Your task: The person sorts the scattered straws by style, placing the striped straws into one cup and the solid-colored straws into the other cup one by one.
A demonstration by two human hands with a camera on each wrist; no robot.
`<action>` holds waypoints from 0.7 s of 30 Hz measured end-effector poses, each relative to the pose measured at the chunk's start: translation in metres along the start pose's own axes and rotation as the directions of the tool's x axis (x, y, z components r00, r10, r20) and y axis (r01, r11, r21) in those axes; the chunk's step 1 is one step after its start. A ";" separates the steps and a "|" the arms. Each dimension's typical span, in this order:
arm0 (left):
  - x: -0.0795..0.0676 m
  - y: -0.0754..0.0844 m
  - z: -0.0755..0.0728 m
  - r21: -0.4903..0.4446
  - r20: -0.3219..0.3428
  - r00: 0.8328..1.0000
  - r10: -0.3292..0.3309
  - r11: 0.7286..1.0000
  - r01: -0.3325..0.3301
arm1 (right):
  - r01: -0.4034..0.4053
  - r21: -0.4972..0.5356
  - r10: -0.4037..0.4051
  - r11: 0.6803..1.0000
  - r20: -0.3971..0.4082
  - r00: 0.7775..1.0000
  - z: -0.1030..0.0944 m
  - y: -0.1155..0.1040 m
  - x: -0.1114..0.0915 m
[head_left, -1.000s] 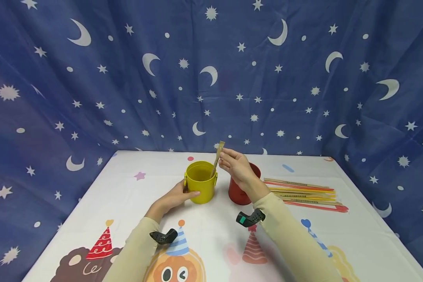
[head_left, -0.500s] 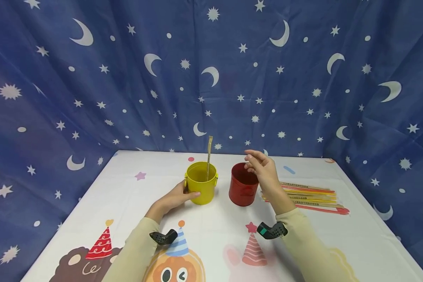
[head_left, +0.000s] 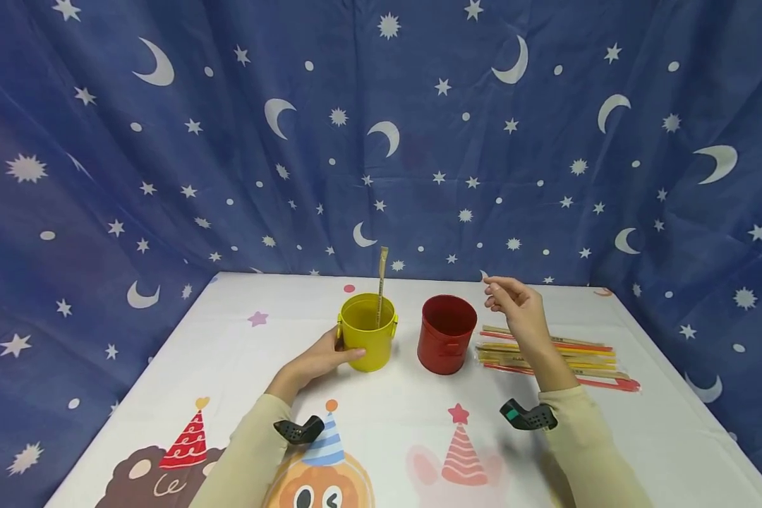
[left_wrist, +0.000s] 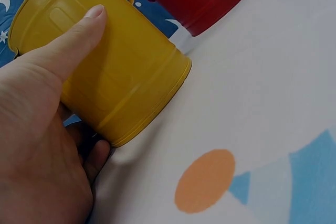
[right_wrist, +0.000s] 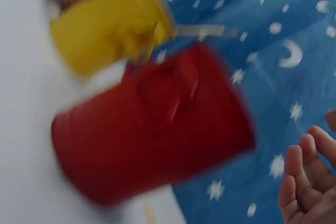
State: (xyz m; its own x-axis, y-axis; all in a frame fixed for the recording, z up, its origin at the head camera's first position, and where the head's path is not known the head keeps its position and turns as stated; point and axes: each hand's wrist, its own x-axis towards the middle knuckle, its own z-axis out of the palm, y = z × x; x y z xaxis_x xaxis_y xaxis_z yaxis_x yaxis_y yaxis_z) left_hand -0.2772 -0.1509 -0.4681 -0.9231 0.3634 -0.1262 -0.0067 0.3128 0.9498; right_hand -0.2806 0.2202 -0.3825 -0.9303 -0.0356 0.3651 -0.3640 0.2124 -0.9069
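Observation:
A yellow bucket (head_left: 367, 339) stands upright on the table, and my left hand (head_left: 314, 361) grips its left side. In the left wrist view the thumb (left_wrist: 79, 38) lies along the bucket's front. One slim brown straw-like stick (head_left: 382, 282), seemingly paper-wrapped, leans upright inside the bucket. To the right stands a red bucket (head_left: 443, 342), upright and apart from the yellow one. My right hand (head_left: 522, 314) is raised between the red bucket and a bundle of long thin sticks (head_left: 590, 358). Its fingers are loosely bent and hold nothing. The right wrist view is blurred.
The bundle lies flat at the right, with brown, yellow, orange and red pieces. A white tablecloth (head_left: 228, 353) with printed party-hat animals covers the table. Behind its far edge hangs a blue curtain (head_left: 381, 176) with moons and stars.
My right hand has let go of the brown stick inside the yellow bucket and moved right, past the red bucket, toward the bundle. My left hand keeps its grip on the yellow bucket.

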 end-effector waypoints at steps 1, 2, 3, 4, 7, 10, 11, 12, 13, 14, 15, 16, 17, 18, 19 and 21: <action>0.001 0.000 0.001 -0.003 0.003 1.000 0.000 1.000 0.000 | 0.006 -0.028 -0.006 1.000 0.005 1.000 -0.003 0.004 0.000; 0.001 0.000 0.002 0.000 0.006 1.000 0.005 1.000 -0.005 | 0.010 -0.056 -0.010 0.998 0.006 1.000 -0.007 0.010 0.000; 0.001 0.000 0.003 0.003 0.009 1.000 0.010 1.000 -0.010 | 0.012 -0.086 -0.011 0.996 0.004 1.000 -0.011 0.015 0.000; 0.002 0.000 0.004 0.006 0.013 1.000 0.015 1.000 -0.015 | 0.012 -0.115 -0.012 0.993 -0.002 1.000 -0.016 0.020 0.000; 0.001 0.000 0.005 0.011 0.014 1.000 0.007 1.000 -0.008 | 0.004 -0.167 -0.012 0.986 -0.045 0.999 -0.029 0.033 0.001; 0.000 0.000 0.005 0.015 -0.010 1.000 -0.011 1.000 0.011 | -0.009 -0.208 -0.009 0.978 -0.083 0.997 -0.042 0.040 0.002; -0.001 0.000 0.005 0.012 -0.016 1.000 -0.017 1.000 0.017 | -0.011 -0.234 -0.009 0.972 -0.086 0.996 -0.046 0.042 0.003; -0.001 0.001 0.005 0.012 -0.017 1.000 -0.017 1.000 0.017 | -0.018 -0.275 -0.007 0.961 -0.090 0.996 -0.051 0.044 0.003; -0.001 0.001 0.005 0.012 -0.015 1.000 -0.016 1.000 0.016 | -0.034 -0.316 0.004 0.948 -0.095 0.995 -0.057 0.047 0.002; -0.001 0.002 0.005 0.013 -0.010 1.000 -0.012 1.000 0.012 | -0.053 -0.360 0.018 0.931 -0.100 0.995 -0.063 0.050 0.002; -0.001 0.003 0.006 0.015 -0.005 1.000 -0.006 1.000 0.006 | -0.073 -0.397 0.036 0.915 -0.101 0.994 -0.069 0.053 0.001; 0.000 0.003 0.006 0.015 0.001 1.000 -0.003 1.000 0.003 | -0.097 -0.430 0.060 0.897 -0.101 0.993 -0.074 0.057 0.001; 0.000 0.003 0.006 0.015 0.002 1.000 -0.008 1.000 0.008 | -0.124 -0.454 0.090 0.883 -0.096 0.991 -0.079 0.061 0.001; 0.000 0.003 0.006 0.016 -0.001 1.000 -0.011 1.000 0.011 | -0.146 -0.472 0.119 0.869 -0.086 0.989 -0.082 0.065 0.001; 0.000 0.003 0.005 0.014 -0.006 1.000 -0.018 1.000 0.018 | -0.171 -0.485 0.156 0.858 -0.072 0.985 -0.084 0.070 0.002; 0.001 0.002 0.005 0.012 -0.013 1.000 -0.027 1.000 0.027 | -0.209 -0.508 0.221 0.835 -0.038 0.975 -0.087 0.076 0.003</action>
State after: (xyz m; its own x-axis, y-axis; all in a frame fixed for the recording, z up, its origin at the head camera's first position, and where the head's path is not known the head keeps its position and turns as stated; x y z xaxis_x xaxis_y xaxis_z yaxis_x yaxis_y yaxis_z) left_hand -0.2761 -0.1458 -0.4673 -0.9273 0.3438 -0.1481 -0.0272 0.3328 0.9426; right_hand -0.3068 0.3216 -0.4322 -0.9853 0.0490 0.1634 -0.0867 0.6814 -0.7268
